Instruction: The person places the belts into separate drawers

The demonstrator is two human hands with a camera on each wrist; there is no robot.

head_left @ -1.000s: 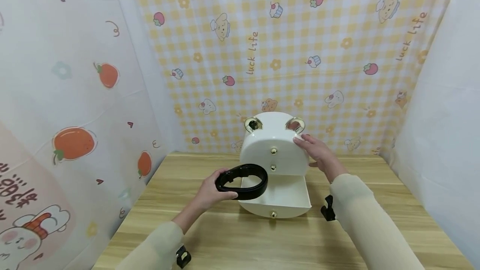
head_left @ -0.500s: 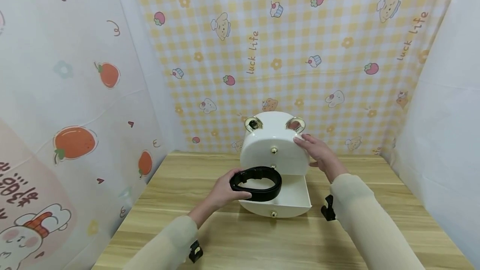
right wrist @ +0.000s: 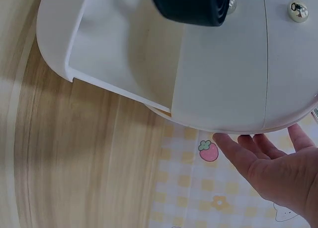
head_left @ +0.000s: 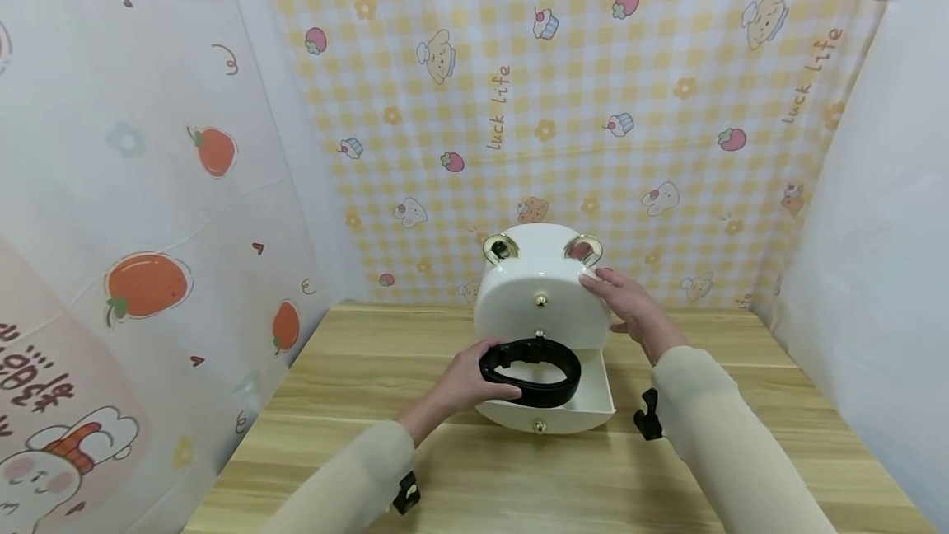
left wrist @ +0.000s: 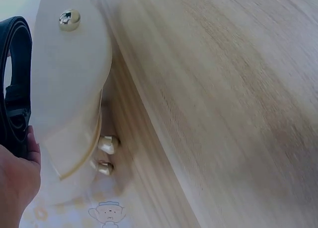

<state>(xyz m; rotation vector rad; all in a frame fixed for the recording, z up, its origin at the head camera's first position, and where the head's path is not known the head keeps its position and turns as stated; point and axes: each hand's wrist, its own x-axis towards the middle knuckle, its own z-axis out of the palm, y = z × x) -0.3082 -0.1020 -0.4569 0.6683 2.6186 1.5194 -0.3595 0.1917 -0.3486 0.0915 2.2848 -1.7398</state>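
A coiled black belt (head_left: 550,395) is gripped at its left side by my left hand (head_left: 465,379), thumb in front and fingers behind. The belt is held over the pulled-out bottom drawer (head_left: 596,390) of a small white rounded cabinet (head_left: 507,307). Inside, the bare part of the drawer that shows is white. Gold round knobs sit on the drawer fronts, and gold ear-like rings top the cabinet. My right hand (head_left: 633,310) touches the cabinet's upper right side with extended fingers. In the right wrist view, the belt (right wrist: 191,9) hangs above the drawer.
The cabinet stands on a wood-grain table (head_left: 356,386) close to a yellow checked cloth backdrop (head_left: 474,105). White printed cloth (head_left: 148,188) hangs on the left, plain white cloth (head_left: 875,270) on the right. A black clip-like piece (head_left: 648,416) shows by the right sleeve.
My left hand has carried the belt to the right and slightly nearer, from the drawer's left side to over its middle. The right hand stays against the cabinet.
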